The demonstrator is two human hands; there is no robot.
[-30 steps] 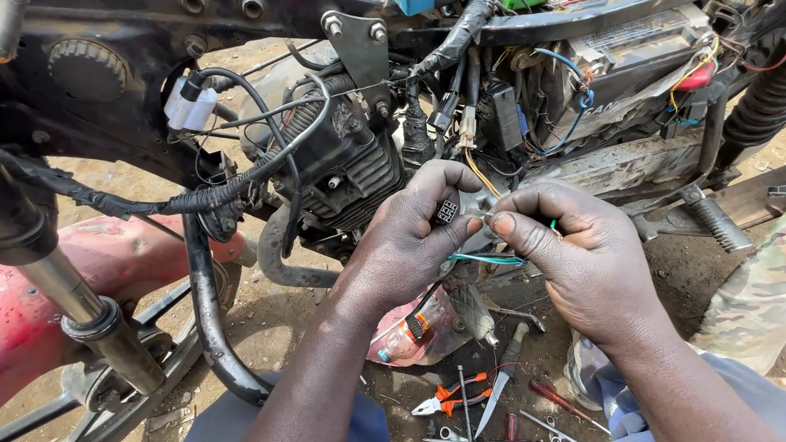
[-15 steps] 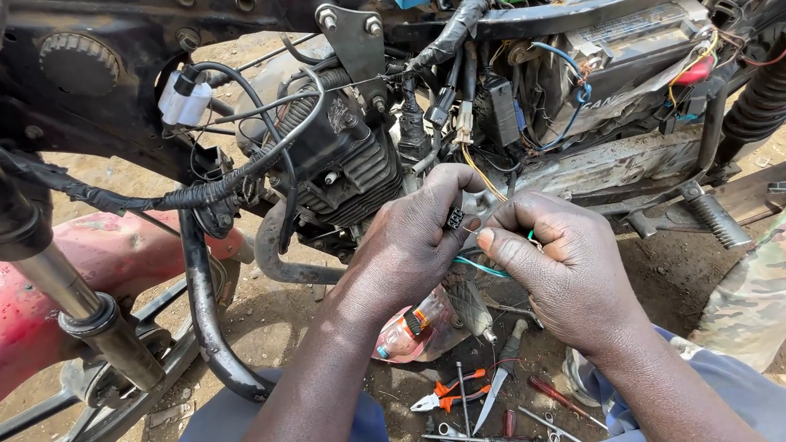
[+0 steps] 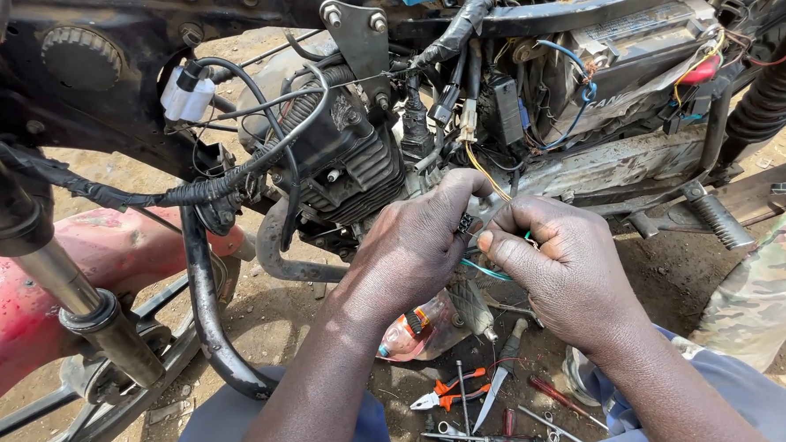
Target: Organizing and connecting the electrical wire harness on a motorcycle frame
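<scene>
Engine (image 3: 337, 153), wires (image 3: 488, 168) crowd above; tools (image 3: 472, 403) below.

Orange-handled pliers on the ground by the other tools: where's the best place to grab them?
Probably the orange handles of the pliers, from above: they splay open toward the right and lie flat on the dirt, with the jaws pointing left and a screwdriver close beside them.

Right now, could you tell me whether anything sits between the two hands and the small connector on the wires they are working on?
Nothing visible does. The left hand and right hand both pinch the small connector directly, fingertips touching it, with the yellow wire running up from it to the motorcycle's wiring.
</scene>
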